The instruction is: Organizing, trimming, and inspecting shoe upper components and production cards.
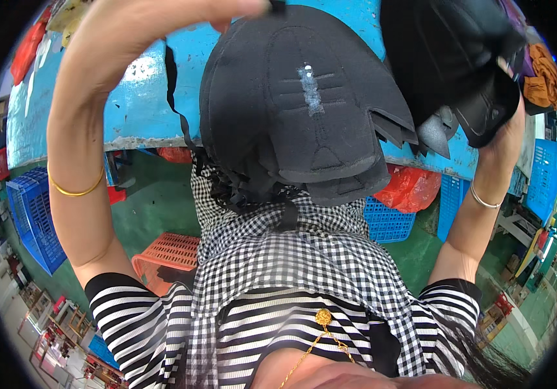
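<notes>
Over the near edge of the blue tabletop point(137, 110), a stack of black fabric pieces point(350, 133) is lying partly above the person's checked apron point(298, 256). Its long axis is running roughly away from the person, the broad rounded end pointing toward the far side, while notched corners are sticking out at the right. A pale patch point(311, 91) is lying along the middle of the top piece. To the right, a loose black piece point(437, 58) is hanging above the tabletop, its narrower end pointing down toward the person; blur is softening its outline.

The right hand point(510, 126) is gripping that piece at its outer side, fingers curled and partly hidden by it, with the forearm rising steeply. The left hand point(184, 13) is reaching across the top from a bent wrist, its fingertips meeting a small black bit point(278, 6); the view is cutting it off, so I cannot tell how far it is closed or whether it is holding anything.

Farther out, a black strap point(173, 84) is trailing left of the stack, and a red plastic bag point(408, 188) is showing below the tabletop.
</notes>
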A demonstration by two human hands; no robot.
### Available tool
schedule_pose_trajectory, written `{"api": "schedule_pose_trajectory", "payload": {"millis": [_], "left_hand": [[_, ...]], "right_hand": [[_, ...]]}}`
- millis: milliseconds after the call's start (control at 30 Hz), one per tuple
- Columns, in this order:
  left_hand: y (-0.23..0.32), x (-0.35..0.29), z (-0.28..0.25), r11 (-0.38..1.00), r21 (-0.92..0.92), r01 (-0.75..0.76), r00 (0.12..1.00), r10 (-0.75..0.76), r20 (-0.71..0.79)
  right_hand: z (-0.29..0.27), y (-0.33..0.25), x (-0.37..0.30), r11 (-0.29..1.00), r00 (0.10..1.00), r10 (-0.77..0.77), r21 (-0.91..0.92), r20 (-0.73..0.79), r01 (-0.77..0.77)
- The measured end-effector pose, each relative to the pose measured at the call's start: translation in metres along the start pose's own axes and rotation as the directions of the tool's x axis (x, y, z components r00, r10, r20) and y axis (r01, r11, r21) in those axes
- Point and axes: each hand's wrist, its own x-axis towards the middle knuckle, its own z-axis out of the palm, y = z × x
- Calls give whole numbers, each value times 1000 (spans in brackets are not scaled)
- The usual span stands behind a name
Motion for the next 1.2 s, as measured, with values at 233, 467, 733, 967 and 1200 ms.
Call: {"api": "schedule_pose_trajectory", "payload": {"millis": [233,467,733,967,1200], "left_hand": [[-6,27,34,982,186,14,858,-107,502],[-3,42,54,976,211,62,772,-181,610],[-9,37,56,807,557,-196,902,-75,426],[-9,39,47,905,424,-43,859,-184,478],[-16,41,44,894,442,-81,858,-164,487]], "right_hand": [[-92,34,-21,821,953,118,-512,-279,-251],[7,7,-35,902,975,145,-428,167,-61],[108,5,-26,515,518,3,-446,855,733],[112,5,-7,525,295,50,-276,954,805],[133,9,-7,319,428,10,-409,904,855]]}}
